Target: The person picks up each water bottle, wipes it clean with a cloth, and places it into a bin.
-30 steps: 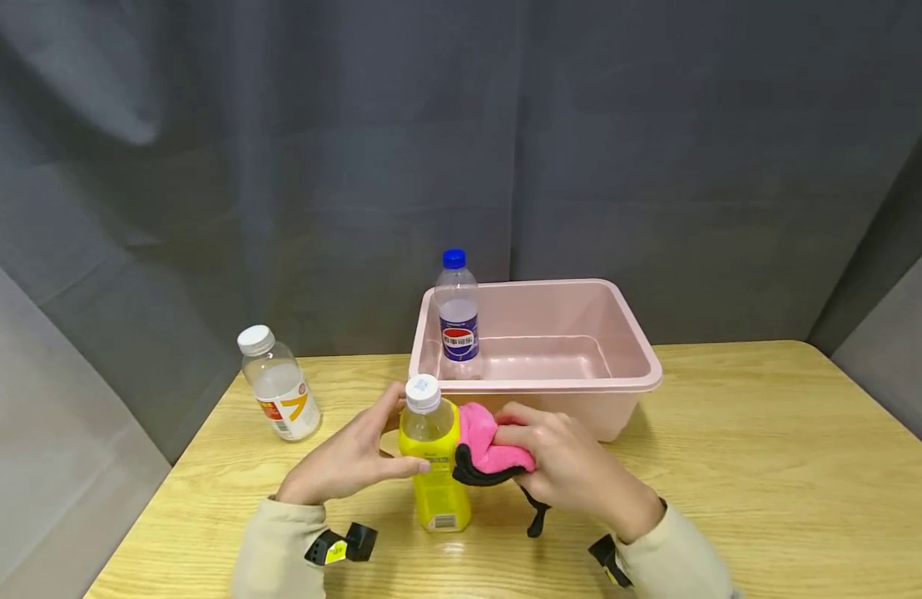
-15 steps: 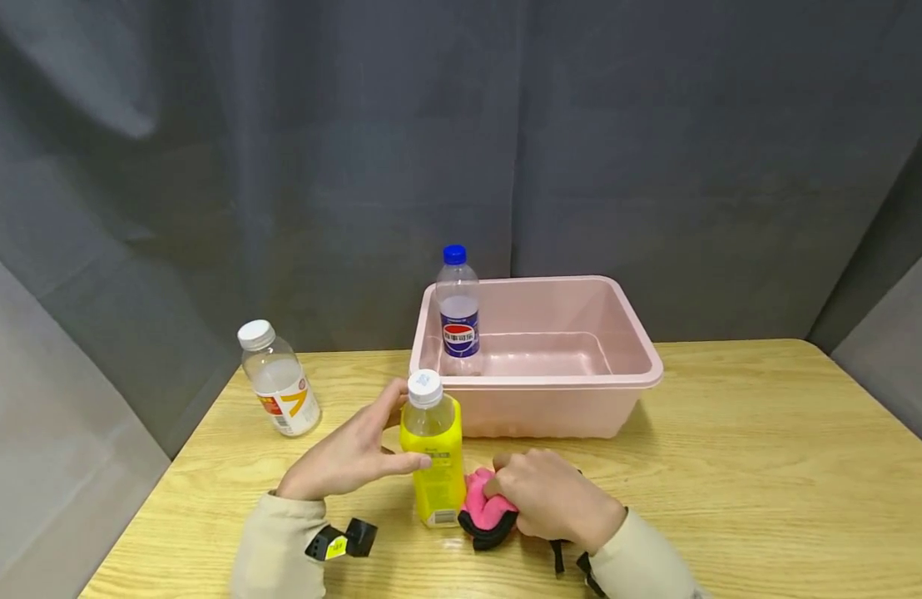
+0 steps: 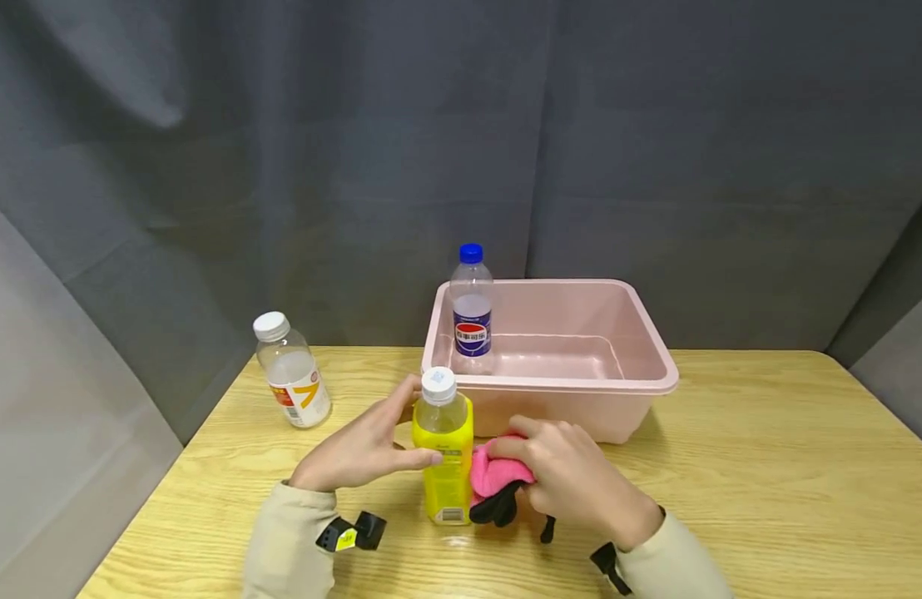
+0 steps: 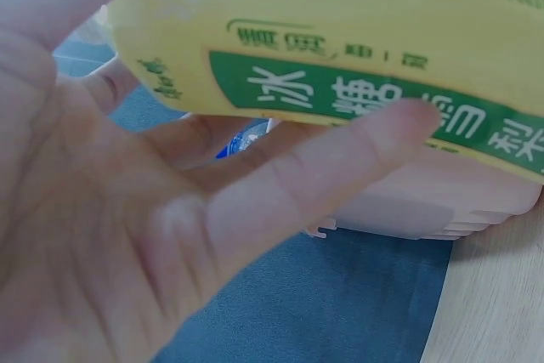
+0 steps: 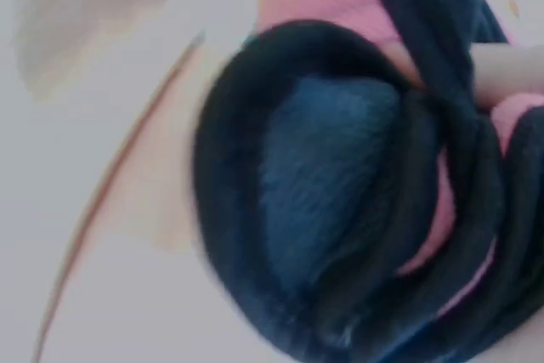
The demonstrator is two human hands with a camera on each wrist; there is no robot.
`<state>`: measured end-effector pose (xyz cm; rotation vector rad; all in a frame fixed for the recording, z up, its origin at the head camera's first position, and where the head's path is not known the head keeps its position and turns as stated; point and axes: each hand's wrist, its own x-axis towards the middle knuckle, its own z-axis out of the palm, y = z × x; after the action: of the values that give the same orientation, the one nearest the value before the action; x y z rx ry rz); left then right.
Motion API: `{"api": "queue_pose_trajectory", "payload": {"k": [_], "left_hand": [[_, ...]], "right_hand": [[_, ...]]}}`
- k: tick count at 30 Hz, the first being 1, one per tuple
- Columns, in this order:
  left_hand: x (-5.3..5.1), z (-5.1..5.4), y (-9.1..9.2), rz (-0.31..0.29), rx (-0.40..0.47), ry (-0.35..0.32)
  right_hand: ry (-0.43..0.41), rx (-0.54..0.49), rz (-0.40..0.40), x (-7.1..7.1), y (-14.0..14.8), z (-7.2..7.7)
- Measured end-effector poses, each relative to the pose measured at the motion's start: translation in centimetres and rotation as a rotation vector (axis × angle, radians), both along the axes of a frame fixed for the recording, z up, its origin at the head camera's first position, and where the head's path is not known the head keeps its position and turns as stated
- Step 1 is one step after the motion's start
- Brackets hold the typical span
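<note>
My left hand [image 3: 367,445] holds a yellow-wrapped drink bottle [image 3: 449,478] with a white cap, standing upright on the table. The thumb lies across its front while the other fingers go behind it. Green label lettering on the bottle [image 4: 340,82] fills the upper left wrist view. On the other side, my right hand [image 3: 569,470] grips a bunched pink cloth [image 3: 498,470] with black edging, which touches the bottle's lower right side. Folds of the cloth [image 5: 331,184] cover much of the blurred right wrist view.
Behind the hands is a pink plastic basin [image 3: 558,384]. A clear bottle with a blue cap [image 3: 472,320] stands inside its left end. Farther left on the wooden table [image 3: 760,466] stands a clear white-capped bottle [image 3: 294,378]. A dark curtain [image 3: 656,166] hangs behind.
The right hand with the cloth went down to the bottle's foot, then came partly back up its right side. The left hand keeps its hold on the bottle. The head view has shifted slightly.
</note>
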<state>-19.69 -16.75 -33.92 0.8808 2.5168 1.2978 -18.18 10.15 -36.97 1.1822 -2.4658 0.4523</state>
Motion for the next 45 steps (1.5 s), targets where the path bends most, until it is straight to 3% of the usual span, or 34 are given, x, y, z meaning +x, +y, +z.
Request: {"api": "queue_pose_trajectory", "payload": {"k": [5, 11, 15, 17, 22, 36, 45], "left_hand": [[0.0, 0.0, -0.3, 0.001, 0.008, -0.004], [0.0, 0.0, -0.3, -0.019, 0.025, 0.004], [0.0, -0.1, -0.3, -0.016, 0.027, -0.008], [-0.1, -0.1, -0.3, -0.019, 0.028, -0.012], [-0.1, 0.1, -0.3, -0.025, 0.043, -0.023], [-0.3, 0.2, 0.0, -0.054, 0.048, 0.009], [-0.1, -0.1, 0.0, -0.035, 0.032, -0.013]], "right_hand": [[0.095, -0.292, 0.021, -0.1, 0.0, 0.8], [0.133, -0.701, 0.086, -0.5, 0.0, 1.6], [0.121, -0.823, 0.102, -0.6, 0.0, 1.8], [0.103, -0.776, 0.107, -0.6, 0.1, 1.7], [0.088, -0.511, 0.145, -0.8, 0.2, 1.3], [0.039, -0.438, 0.139, -0.8, 0.6, 1.0], [-0.095, -0.131, 0.068, -0.8, 0.6, -0.3]]}}
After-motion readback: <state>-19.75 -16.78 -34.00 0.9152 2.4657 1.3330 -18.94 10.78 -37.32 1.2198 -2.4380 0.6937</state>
